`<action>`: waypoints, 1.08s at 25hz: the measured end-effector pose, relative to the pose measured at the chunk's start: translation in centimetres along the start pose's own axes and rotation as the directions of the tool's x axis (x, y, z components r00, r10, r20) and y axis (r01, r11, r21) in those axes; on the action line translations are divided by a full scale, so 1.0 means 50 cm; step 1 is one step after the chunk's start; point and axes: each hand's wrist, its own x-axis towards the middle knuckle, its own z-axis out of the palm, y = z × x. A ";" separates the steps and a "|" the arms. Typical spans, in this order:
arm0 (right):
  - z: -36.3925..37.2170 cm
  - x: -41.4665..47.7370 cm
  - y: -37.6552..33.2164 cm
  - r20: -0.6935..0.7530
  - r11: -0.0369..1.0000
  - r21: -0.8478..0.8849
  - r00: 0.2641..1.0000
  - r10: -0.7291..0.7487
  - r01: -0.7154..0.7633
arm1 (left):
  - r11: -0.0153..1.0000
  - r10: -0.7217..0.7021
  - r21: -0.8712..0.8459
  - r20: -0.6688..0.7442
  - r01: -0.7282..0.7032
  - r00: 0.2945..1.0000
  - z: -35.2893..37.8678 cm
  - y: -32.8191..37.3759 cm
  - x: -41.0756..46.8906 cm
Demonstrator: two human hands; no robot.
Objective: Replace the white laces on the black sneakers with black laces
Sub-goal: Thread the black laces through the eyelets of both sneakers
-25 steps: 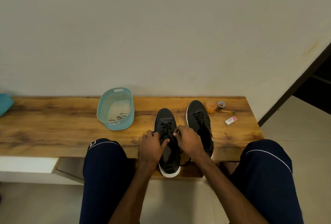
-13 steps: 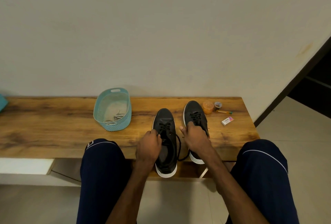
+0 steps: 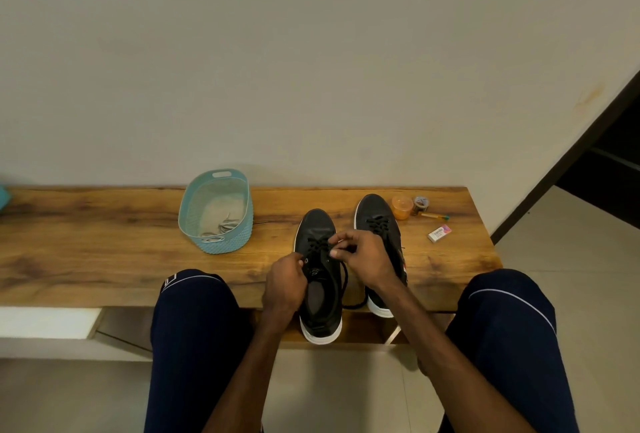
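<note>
Black lace (image 3: 346,276) in hand, wooden bench (image 3: 104,242).
2 sneakers, both black-laced: near sneaker (image 3: 320,297) overhangs the bench edge, far sneaker (image 3: 375,212) just beside it; right hand (image 3: 365,256) pinches the lace above the eyelets; left hand (image 3: 284,289), curled at the left eyelets, seemingly pinches it too; teal basket (image 3: 221,245) holds pale laces (image 3: 225,226).

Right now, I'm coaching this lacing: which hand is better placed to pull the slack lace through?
Probably right: the right hand pinches the black lace above its slack loop; the left hand holds the sneaker.
</note>
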 end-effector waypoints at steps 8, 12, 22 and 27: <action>0.094 0.012 0.026 -0.043 0.971 -0.226 0.995 -0.092 0.080 | 1.000 0.009 -0.027 0.014 -0.009 1.000 -0.002 -0.005 0.006; 0.113 0.019 0.035 -0.054 0.966 -0.249 0.994 -0.090 0.074 | 1.000 0.026 -0.013 0.013 -0.026 1.000 0.001 -0.002 0.004; 0.108 0.029 0.032 0.100 0.902 -0.411 0.990 -0.095 0.128 | 0.999 0.023 -0.044 -0.008 -0.023 1.000 0.010 -0.004 0.005; 0.115 0.026 0.029 0.058 0.885 -0.454 0.995 -0.087 0.104 | 0.995 0.011 -0.097 -0.032 -0.014 0.999 0.016 -0.010 0.007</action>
